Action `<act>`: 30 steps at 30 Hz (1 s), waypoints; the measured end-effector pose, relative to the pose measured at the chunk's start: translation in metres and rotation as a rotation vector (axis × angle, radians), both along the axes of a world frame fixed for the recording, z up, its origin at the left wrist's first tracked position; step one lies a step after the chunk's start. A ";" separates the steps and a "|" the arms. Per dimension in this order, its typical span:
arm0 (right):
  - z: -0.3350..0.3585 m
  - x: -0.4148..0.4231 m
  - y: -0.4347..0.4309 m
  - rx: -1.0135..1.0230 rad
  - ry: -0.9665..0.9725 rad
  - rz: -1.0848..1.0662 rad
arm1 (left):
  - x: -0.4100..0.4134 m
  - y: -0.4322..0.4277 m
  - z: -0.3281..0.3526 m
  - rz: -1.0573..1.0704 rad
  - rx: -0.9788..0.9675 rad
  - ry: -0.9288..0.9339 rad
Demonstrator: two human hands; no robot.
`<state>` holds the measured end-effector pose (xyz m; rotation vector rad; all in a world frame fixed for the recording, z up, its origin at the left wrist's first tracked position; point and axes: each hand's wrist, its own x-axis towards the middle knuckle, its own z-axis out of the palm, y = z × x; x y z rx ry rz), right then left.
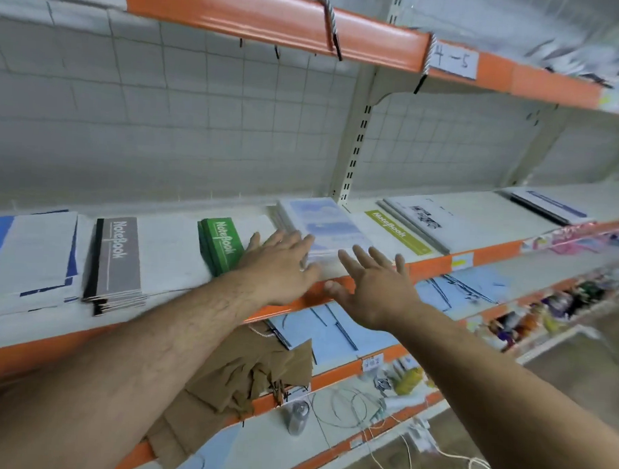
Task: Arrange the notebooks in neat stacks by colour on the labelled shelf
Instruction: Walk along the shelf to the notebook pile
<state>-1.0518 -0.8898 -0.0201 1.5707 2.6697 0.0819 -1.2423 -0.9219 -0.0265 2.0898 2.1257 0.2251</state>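
Your L hand [281, 265], fingers straight, presses the pale-blue notebook stack [324, 223] at the shelf [497, 252] front, R hand [373, 291] spread open, prob. just off it; an uneven push cd fan it over the edge.

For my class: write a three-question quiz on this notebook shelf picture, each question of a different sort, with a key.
1. True or false: the left hand grips the green stack.
2. Which stack lies just left of the green one? A: grey stack. B: lime. C: pale blue.
3. Fill in: the front edge of that shelf is ___.
Key: 1 false, its fingers lie straight at the pale blue stack; 2 A; 3 orange.
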 end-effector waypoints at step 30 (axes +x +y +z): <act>0.000 0.449 0.100 -0.026 0.137 -0.340 | 0.448 0.159 0.012 -0.325 -0.005 0.077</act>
